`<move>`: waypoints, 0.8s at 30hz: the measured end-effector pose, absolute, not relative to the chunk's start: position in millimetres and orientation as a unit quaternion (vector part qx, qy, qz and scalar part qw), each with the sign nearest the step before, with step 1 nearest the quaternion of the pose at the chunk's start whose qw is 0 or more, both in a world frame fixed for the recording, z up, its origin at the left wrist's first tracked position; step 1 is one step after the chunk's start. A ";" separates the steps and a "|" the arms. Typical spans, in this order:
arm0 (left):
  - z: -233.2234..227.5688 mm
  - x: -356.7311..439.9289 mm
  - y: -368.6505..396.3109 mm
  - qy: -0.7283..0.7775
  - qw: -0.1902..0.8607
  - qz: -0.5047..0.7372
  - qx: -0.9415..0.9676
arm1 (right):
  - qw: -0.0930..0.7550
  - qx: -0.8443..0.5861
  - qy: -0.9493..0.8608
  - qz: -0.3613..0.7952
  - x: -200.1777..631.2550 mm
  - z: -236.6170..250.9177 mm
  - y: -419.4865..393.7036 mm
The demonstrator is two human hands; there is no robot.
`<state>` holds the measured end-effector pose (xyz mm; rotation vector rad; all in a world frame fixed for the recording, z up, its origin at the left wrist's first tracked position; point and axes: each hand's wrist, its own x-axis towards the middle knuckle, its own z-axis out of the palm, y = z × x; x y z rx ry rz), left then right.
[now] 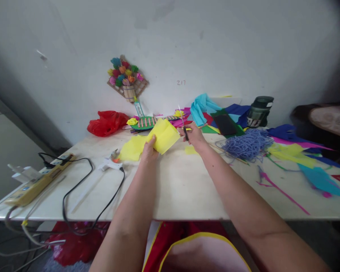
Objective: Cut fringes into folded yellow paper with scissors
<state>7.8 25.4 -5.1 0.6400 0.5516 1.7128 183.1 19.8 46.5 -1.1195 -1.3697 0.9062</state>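
My left hand (pixel 149 150) pinches folded yellow paper sheet (pixel 163 135), lifted just above bench (pixel 181 189) near far edge. My right hand (pixel 194 136) clenched round scissors (pixel 183 124), blades up, beside sheet's right edge. Sheet looks light, thin, floppy, easily torn; I judge hold best at fold, near cut line. Glue gun (pixel 111 162) left; purple yarn (pixel 246 143) right.

At a white table (pixel 172 189), the left hand (pixel 149 149) grips yellow paper (pixel 163 136) while the right hand (pixel 195 136) holds scissors (pixel 183 124) just beside the paper.
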 end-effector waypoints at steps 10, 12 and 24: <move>-6.1 11.1 25.6 0.252 0.597 0.717 0.254 | 0.516 -0.509 -0.588 0.359 174.0 38.8 17.9; -6.0 11.0 26.3 0.259 0.597 0.719 0.246 | 0.524 -0.496 -0.592 0.359 173.7 36.4 19.9; -4.0 11.5 24.3 0.265 0.602 0.718 0.228 | 0.499 -0.534 -0.607 0.312 177.8 26.0 30.1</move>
